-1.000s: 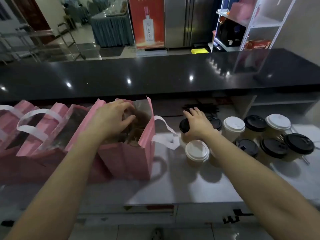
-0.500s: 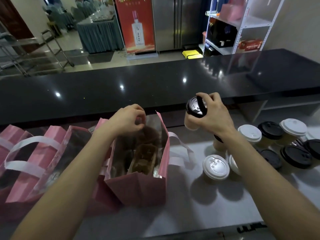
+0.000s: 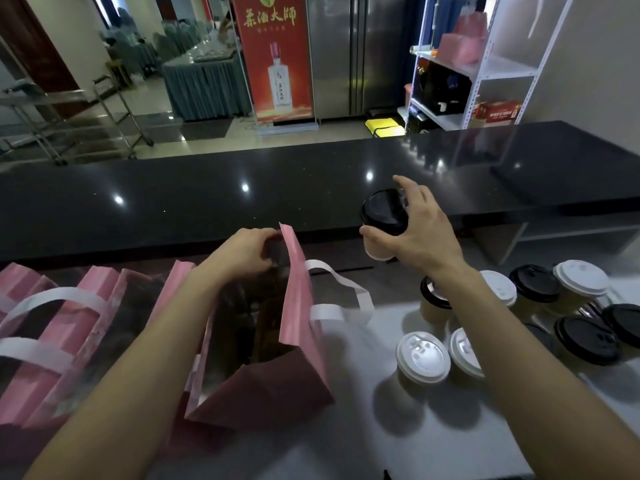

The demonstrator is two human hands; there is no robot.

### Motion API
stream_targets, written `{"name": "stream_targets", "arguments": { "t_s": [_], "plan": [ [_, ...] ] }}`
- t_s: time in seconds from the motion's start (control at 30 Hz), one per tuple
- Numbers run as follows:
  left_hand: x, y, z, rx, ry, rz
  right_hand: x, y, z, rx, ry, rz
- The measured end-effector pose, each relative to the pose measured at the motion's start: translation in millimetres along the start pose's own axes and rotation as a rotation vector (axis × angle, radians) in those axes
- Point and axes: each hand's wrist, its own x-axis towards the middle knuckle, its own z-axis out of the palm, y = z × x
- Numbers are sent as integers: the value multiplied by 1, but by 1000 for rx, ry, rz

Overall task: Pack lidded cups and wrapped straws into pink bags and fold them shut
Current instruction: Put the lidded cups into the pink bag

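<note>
Here, right hand (image 3: 417, 233) fingers clasp the black-lidded cup (image 3: 382, 220); left hand (image 3: 247, 252) pinches the pink bag (image 3: 298, 306).

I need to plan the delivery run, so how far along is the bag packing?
Early on. No bag looks folded shut: the pink bags on the left stand open. In hand: the left hand holds open the pink bag while the right hand carries a black-lidded cup above the counter. Left: several lidded cups still wait on the counter.
</note>
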Motion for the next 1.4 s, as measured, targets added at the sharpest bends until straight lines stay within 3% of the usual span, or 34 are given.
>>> {"name": "stream_targets", "arguments": {
  "t_s": [0.2,0.5,0.6,0.73,0.97,1.07,1.23,1.3,1.4],
  "plan": [
    [-2,5,-20,-53,131,-133,7,0,-13,111,102,-52],
    [-16,2,-10,-119,156,-318,1,-4,-26,203,160,-95],
    [-21,9,-8,-103,195,-277,1,-9,-28,226,159,-115],
    [-36,15,-14,-254,116,-166,-2,-14,-28,238,126,-149],
    [-102,12,-8,-216,368,-220,-14,-38,-21,298,91,-214],
    [-137,1,-11,-84,288,-276,-21,-62,-16,342,84,-260],
    [-163,-23,-21,-18,-24,-339,-36,-106,7,335,-3,-302],
    [-164,-28,-24,-59,-26,-340,-45,-118,19,330,-37,-281],
    [-162,-35,-29,-60,91,-322,-58,-131,34,338,-30,-256]
  ]
}}
